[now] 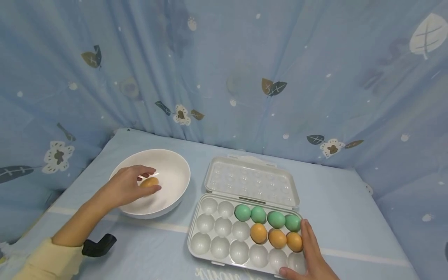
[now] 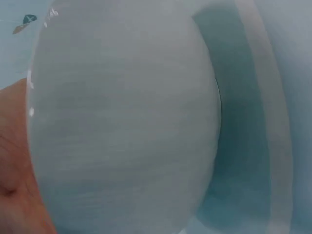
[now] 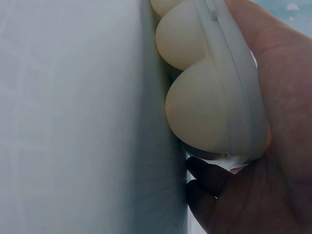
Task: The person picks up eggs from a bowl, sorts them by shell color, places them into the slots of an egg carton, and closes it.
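Note:
In the head view my left hand [image 1: 127,184] is inside the white bowl [image 1: 178,177], thumb and fingers around an orange egg [image 1: 150,181]. The left wrist view shows mostly the bowl's outer wall [image 2: 126,117], with part of the hand [image 2: 19,165] behind its rim. My right hand [image 1: 309,256] grips the right end of the open egg box [image 1: 210,259], thumb at the front corner and fingers along the side. Its back row holds several green eggs [image 1: 258,214] at the right; three orange eggs [image 1: 277,238] sit in the middle row. Rounded cup undersides [image 3: 200,107] fill the right wrist view.
The egg box's clear lid [image 1: 252,181] lies folded back behind it. A black curved object [image 1: 99,245] shows beside the left forearm. Light blue cloth [image 1: 332,194] covers the table, and a patterned curtain [image 1: 227,70] hangs around the back and sides.

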`<state>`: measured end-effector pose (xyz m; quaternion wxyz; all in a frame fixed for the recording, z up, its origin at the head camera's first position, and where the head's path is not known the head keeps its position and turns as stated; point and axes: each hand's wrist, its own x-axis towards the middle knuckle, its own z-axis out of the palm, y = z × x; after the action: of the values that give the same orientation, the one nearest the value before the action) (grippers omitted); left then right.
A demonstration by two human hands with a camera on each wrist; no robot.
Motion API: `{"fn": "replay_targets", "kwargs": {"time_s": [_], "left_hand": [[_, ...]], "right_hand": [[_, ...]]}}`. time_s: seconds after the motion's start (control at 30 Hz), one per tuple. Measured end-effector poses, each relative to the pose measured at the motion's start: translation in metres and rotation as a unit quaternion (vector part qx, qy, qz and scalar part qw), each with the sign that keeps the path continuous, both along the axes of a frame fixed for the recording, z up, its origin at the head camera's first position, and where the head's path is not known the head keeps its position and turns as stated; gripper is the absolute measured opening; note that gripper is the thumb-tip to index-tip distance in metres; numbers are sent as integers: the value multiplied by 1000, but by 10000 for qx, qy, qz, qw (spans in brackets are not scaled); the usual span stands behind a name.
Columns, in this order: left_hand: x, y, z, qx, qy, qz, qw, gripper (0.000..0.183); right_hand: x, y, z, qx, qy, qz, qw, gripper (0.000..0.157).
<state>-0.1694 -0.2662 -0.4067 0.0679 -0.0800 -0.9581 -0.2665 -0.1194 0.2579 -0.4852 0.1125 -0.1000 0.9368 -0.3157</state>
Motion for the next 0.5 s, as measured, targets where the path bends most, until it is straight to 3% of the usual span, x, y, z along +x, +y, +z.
{"fn": "replay_targets", "kwargs": {"time_s": [0.2, 0.5], "left_hand": [[-7, -3, -5, -382, -458, -80, 9982, 60], [-10, 14, -6, -184, -897, -526, 9944, 56]], "right_hand": [[1, -1, 3, -31, -72, -31, 10000, 135], [1, -1, 2, -191, -213, -58, 9996, 135]]}}
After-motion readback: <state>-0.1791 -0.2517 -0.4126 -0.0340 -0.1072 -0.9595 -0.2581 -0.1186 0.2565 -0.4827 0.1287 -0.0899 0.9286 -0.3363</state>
